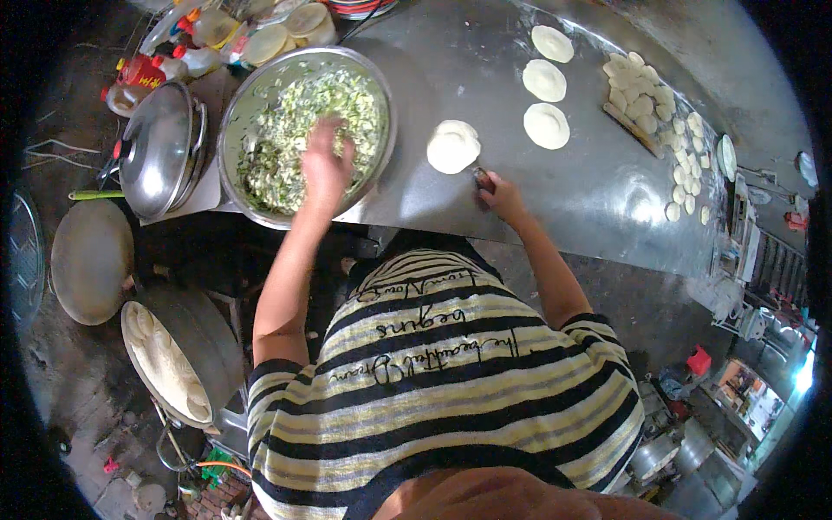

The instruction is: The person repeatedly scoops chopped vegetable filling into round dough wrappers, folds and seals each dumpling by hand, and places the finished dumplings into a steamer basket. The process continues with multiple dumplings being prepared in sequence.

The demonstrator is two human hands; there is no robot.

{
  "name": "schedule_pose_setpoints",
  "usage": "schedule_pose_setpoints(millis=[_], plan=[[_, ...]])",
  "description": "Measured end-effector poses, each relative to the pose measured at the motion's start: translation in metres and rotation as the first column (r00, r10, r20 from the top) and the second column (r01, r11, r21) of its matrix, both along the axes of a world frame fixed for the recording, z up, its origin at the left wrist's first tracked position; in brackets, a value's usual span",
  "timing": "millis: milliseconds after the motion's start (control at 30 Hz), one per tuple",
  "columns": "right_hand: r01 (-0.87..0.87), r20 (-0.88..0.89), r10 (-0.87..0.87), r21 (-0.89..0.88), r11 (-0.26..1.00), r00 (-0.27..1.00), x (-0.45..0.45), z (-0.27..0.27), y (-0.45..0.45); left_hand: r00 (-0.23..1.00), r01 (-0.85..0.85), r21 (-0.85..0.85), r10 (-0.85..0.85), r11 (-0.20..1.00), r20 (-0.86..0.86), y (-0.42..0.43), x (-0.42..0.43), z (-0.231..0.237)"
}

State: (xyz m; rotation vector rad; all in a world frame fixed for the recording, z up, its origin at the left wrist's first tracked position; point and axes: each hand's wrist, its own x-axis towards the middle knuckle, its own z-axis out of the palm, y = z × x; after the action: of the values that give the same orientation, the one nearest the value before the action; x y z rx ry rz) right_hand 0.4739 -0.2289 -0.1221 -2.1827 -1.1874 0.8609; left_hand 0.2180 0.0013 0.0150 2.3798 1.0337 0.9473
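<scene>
My left hand (328, 159) is inside a large metal basin (387, 140) and over a chopped green-and-white filling (286, 127). Motion blurs its fingers, so I cannot tell whether they hold any filling. My right hand (504, 198) grips a short, dark handle (482, 179) above the metal worktable (442, 201); the working end of this tool is not clear. Just beyond the handle, a round of dough (453, 147) lies on the table with a folded or raised middle. To its right, three flattened dough rounds (546, 126) form a column, each with a raised centre.
Small dough pieces (679, 175) and overlapping discs (627, 81) lie at the far right beside a wooden rolling pin (632, 130). A lidded pan (159, 153) and several bottles (195, 60) stand left. Below them, a deep pot (195, 344) holds pale rounds.
</scene>
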Motion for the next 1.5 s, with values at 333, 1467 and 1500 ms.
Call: schedule_pose_setpoints(millis=[333,1467,1500], plan=[[0.097,-0.212,-0.013,0.392,0.915,0.977,-0.024,0.096,-0.029,0.555,0.819,-0.523,0.555,-0.235,0.619,-0.068,0.098,-0.06],[0.465,-0.906,0.123,0.32,0.825,0.406,-0.062,0.126,0.103,0.309,0.912,-0.404,0.77,-0.073,0.558,-0.053,0.037,0.019],[0.378,-0.839,0.156,0.39,0.84,0.521,-0.071,0.11,0.115,0.267,0.92,-0.39,0.777,-0.029,0.571,-0.053,0.03,0.019]])
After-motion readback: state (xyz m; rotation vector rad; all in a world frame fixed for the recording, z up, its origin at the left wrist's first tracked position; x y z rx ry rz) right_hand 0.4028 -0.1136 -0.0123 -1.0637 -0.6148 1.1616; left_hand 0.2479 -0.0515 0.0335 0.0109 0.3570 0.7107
